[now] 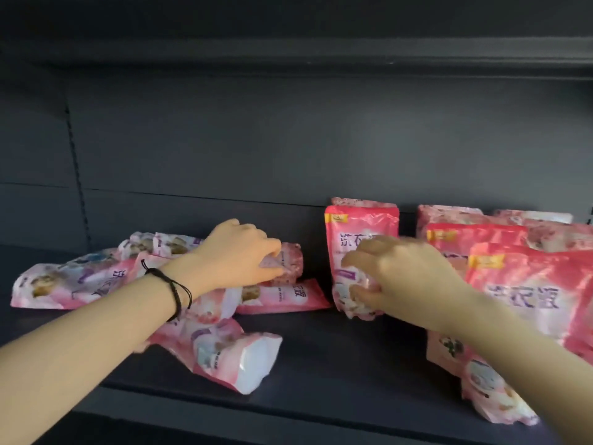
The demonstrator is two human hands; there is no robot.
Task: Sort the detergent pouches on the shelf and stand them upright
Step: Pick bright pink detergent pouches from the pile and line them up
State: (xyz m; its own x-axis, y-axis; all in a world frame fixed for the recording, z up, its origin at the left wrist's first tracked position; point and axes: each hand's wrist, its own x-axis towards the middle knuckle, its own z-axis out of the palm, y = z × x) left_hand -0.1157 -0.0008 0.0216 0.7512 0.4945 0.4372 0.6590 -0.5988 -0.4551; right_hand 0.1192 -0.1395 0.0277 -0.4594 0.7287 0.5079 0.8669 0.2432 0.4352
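Head view: left fingers (pixel 273 247) grip lying pouch (pixel 294 263), right fingers (pixel 354 255) pinch upright pouch (pixel 359 224).

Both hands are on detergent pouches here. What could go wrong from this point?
1. The left hand pinches the top pouch of the flat heap. Pulling it may drag its neighbours, and the front pouch, near the shelf edge, could slide off.
2. The right hand grips the upright pouch low down. Being soft, it may slump or topple once released.
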